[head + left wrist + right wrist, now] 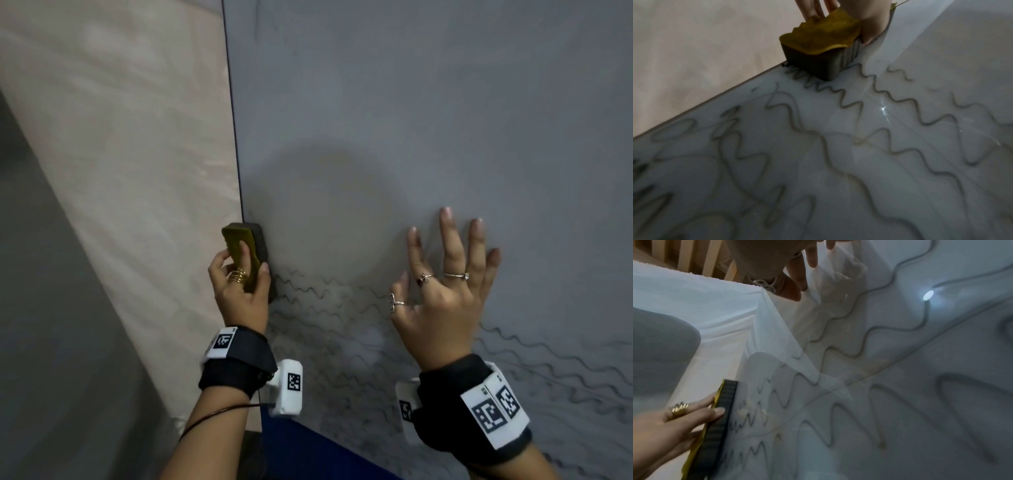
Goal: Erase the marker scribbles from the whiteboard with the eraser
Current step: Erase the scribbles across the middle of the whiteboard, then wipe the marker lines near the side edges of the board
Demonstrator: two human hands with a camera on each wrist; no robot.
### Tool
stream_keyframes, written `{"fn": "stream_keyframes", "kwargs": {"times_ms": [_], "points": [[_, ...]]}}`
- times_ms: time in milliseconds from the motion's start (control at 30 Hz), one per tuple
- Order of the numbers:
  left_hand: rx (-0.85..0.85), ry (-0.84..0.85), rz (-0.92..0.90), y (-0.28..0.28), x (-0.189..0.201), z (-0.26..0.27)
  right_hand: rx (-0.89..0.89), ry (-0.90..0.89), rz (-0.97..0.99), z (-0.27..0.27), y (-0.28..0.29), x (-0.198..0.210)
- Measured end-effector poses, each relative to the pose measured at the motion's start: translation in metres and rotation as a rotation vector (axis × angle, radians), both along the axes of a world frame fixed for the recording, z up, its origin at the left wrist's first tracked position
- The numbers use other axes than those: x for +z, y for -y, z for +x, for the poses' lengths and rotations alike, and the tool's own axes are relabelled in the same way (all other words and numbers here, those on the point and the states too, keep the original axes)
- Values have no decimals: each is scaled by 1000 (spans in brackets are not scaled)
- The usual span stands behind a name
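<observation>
The whiteboard (411,120) fills the right of the head view, its upper part wiped and its lower part covered in wavy black scribbles (342,308). My left hand (239,284) grips a block eraser (255,253) with a yellow back and dark felt, pressed on the board at its left edge. In the left wrist view the eraser (818,52) sits at the top end of the scribbles (859,129). My right hand (448,284) lies flat on the board with fingers spread, above more scribbles. The right wrist view shows the eraser (719,423) edge-on and the scribbles (859,344).
A beige wall (120,171) borders the board's left edge. A blue surface (308,448) shows below the board near my left forearm. A bright light reflection (928,295) glints on the glossy board.
</observation>
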State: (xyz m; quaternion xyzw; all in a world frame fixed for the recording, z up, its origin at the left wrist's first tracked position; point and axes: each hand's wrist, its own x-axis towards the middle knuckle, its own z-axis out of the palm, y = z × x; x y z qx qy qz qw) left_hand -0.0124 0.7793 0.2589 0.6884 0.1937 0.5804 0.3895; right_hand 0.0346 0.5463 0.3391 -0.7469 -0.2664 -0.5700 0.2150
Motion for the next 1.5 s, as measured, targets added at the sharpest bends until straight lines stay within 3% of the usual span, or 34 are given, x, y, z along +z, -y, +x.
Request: {"fn": "stream_keyframes", "kwargs": {"times_ms": [100,167,367,433,533,667,800,900,1000,1167,1300,1367,1433,1500], "points": [[-53,-64,-79,4,-15,-19,-1,17,11,0,-1,-3],[-58,-127,-29,6,-17,-33,2,27,6,0,-1,-4],[-16,-17,142,-2,65,-25,-13,20,17,-7,-3,-4],[-19,15,155,-2,74,-21,-18,15,17,-8,-2,-4],[-64,43,77,2,49,-23,-15,-9,16,-8,-3,-3],[-142,-91,-1,6,-1,-36,12,-87,16,-12,-4,0],[-218,-196,185,-9,-1,-56,209,-72,6,-34,-8,5],[-331,-245,496,1,20,-70,535,-103,-240,-49,-19,-1],[-472,-311,564,20,33,-83,601,-192,-487,-54,-28,-16],[-621,-365,550,26,40,-104,472,-240,-719,-60,-19,-25],[-718,-373,514,27,48,-112,493,-258,-653,-62,-19,-34],[-650,-433,512,18,52,-112,441,-232,-561,-62,-16,-35],[-542,-457,352,2,58,-107,347,-163,-455,-64,-9,-38],[-513,-385,26,-15,68,-95,266,-65,-411,-69,-4,-47]]}}
